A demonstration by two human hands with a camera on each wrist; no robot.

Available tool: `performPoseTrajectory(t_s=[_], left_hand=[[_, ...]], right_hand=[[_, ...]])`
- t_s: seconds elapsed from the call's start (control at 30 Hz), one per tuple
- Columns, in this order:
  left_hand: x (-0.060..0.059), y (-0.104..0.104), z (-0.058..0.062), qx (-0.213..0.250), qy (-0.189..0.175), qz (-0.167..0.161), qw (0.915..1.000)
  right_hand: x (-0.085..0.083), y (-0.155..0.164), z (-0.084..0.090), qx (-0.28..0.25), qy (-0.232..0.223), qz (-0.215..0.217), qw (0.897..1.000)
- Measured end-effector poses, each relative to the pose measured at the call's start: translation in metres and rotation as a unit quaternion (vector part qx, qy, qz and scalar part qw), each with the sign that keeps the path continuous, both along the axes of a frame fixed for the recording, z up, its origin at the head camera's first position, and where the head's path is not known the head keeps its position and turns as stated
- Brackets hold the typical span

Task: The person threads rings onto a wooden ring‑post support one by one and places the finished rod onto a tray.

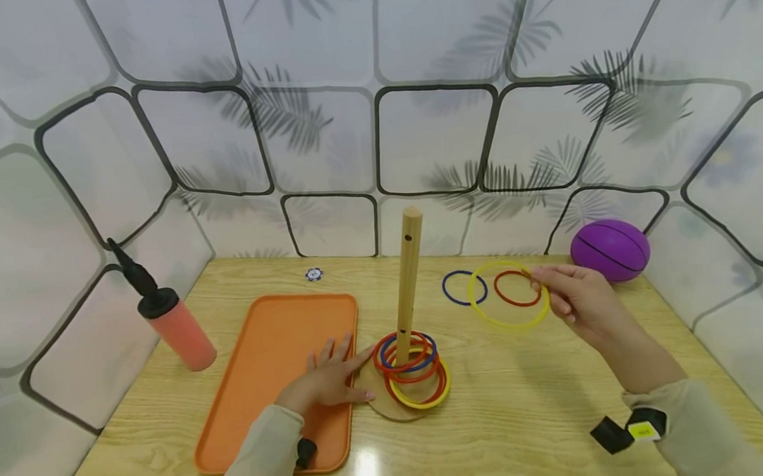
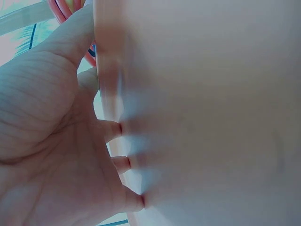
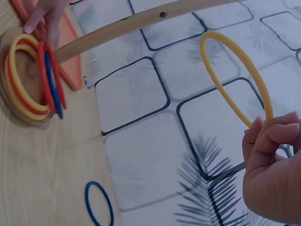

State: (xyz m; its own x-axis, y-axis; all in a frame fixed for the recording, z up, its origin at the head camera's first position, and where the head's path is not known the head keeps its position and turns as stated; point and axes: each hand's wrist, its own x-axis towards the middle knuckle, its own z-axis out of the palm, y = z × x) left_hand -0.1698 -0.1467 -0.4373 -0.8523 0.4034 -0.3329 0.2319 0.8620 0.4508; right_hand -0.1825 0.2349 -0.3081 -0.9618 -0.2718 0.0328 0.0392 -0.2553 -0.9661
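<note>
1. Yellow ring (image 1: 508,295) is held in the air above the table (image 1: 529,402), right of the peg (image 1: 409,279), over a red ring (image 1: 517,288) lying flat.
2. Right hand (image 1: 576,297) pinches the yellow ring's right edge between thumb and curled fingers (image 3: 268,141).
3. Left hand (image 1: 329,381) lies flat, fingers straight and slightly spread, on the orange tray (image 1: 259,371); its thumb side touches the peg's round base (image 1: 389,404).
4. Peg stands upright; stacked around its foot are red, blue and yellow rings (image 1: 413,368).
5. A blue ring (image 1: 464,287) lies flat on the table, just left of the red ring.
6. Purple ball (image 1: 610,249) sits at the far right by the wall; pump (image 1: 167,318) stands tilted at the left; a small token (image 1: 314,274) lies beyond the tray.
</note>
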Motion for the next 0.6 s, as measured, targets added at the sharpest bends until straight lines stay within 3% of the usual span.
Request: performPoseTrajectory(t_s=[0.23,0.43,0.6], left_hand=[[0.000,0.000,0.000,0.001,-0.004,0.001,1.0000],[0.001,0.000,0.003,0.010,-0.009,0.004,0.9999],[0.001,0.000,0.003,0.012,-0.010,0.004,0.9999]], right_hand=[[-0.006,-0.005,0.049,-0.068,0.001,0.066,0.995],[-0.012,-0.017,0.088,-0.075,-0.009,0.099,0.992],[-0.017,-0.028,0.107,-0.074,-0.016,0.124,0.989]])
